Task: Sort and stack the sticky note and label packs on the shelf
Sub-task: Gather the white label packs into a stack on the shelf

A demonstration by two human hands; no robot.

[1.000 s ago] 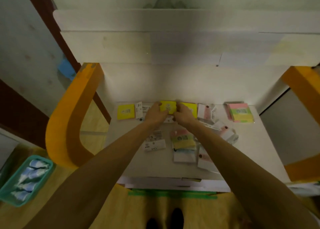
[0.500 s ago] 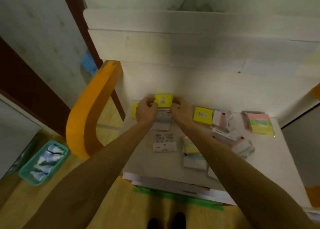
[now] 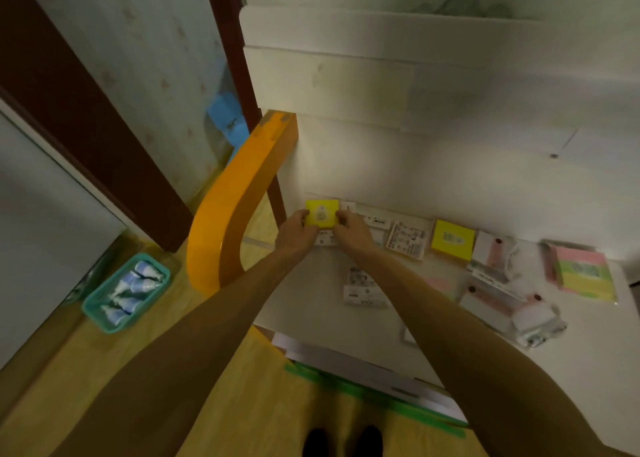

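Both hands hold one yellow sticky note pack point(image 3: 322, 213) at the shelf's back left corner: my left hand point(image 3: 297, 233) pinches its left edge and my right hand point(image 3: 350, 228) its right edge. Whether it rests on another pack is hidden by my fingers. A second yellow pack point(image 3: 452, 239) lies further right on the white shelf point(image 3: 311, 301). White label packs point(image 3: 406, 240) lie between the two yellow ones, and another label pack point(image 3: 362, 288) lies nearer me. A pink, green and yellow pack point(image 3: 583, 276) sits at the right.
A heap of pink-and-white wrapped packs point(image 3: 502, 283) lies on the shelf's right half. An orange curved frame point(image 3: 235, 193) borders the shelf on the left. On the floor to the left stands a teal basket point(image 3: 126, 292) with blue-white items. An upper shelf board point(image 3: 346, 76) overhangs.
Both hands carried the yellow pack leftwards from the middle of the shelf to its back left corner. My head turned left with them.
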